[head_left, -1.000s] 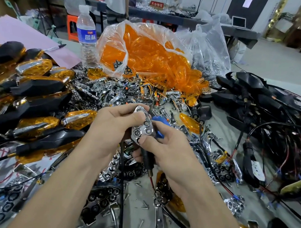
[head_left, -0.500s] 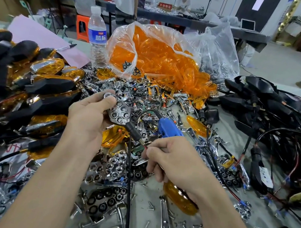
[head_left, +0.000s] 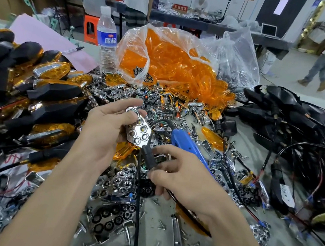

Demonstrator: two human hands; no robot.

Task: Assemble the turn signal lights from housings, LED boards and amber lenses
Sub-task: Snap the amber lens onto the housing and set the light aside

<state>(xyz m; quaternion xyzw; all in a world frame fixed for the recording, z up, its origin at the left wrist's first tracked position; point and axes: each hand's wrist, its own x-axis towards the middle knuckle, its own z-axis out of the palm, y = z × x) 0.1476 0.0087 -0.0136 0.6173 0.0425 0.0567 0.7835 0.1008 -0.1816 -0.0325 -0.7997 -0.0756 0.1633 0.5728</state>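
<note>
Here, your left hand (head_left: 106,134) gripped a lensless chrome LED reflector (head_left: 139,130) while your right hand (head_left: 183,179) pinched its black stem (head_left: 148,158); finished turn signals (head_left: 54,92) lay piled left.

We hold a chrome reflector unit (head_left: 138,129) with hexagonal LED cells tilted in our left hand (head_left: 103,129), its black stem (head_left: 148,159) pointing down toward us. Beyond the unit a clear bag of amber lenses (head_left: 171,66) spills open. Left of it assembled lights (head_left: 54,90) lie heaped; right of it, wired black housings (head_left: 279,109); below it, loose chrome reflectors (head_left: 120,181) on the counter (head_left: 155,215).
</note>
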